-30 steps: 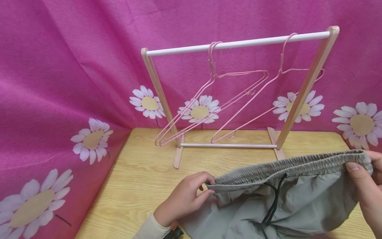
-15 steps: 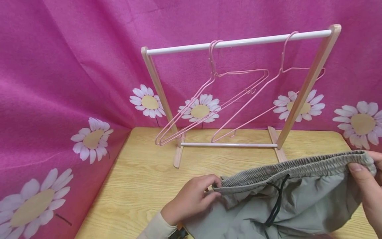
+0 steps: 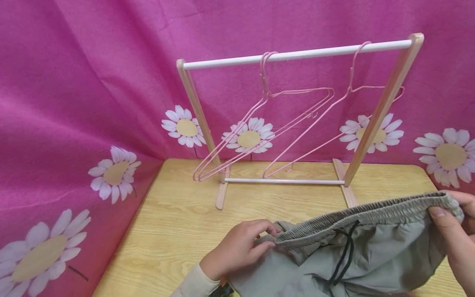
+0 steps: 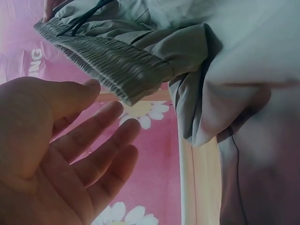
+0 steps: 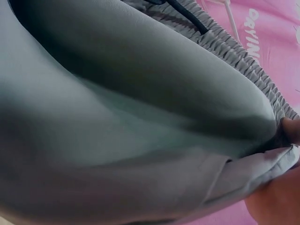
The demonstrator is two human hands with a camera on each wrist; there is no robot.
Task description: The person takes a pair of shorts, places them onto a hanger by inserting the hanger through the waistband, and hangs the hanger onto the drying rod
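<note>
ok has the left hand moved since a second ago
Yes, slightly to the person's right: in the head view, the left hand sits farther right of the garment rack's left foot than before.

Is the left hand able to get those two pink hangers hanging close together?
Probably yes: its wrist view shows the left hand open, apart from the gray drawstring bottoms, and nothing seems to block the two pink wire hangers.

Seen from the pants (image 3: 389, 249), the rack (image 3: 308, 54) holding hangers (image 3: 264, 92) is standing on the table (image 3: 178, 214) at eleven o'clock, the left hand (image 3: 239, 249) lying at nine, the right hand (image 3: 458, 237) at three.
</note>
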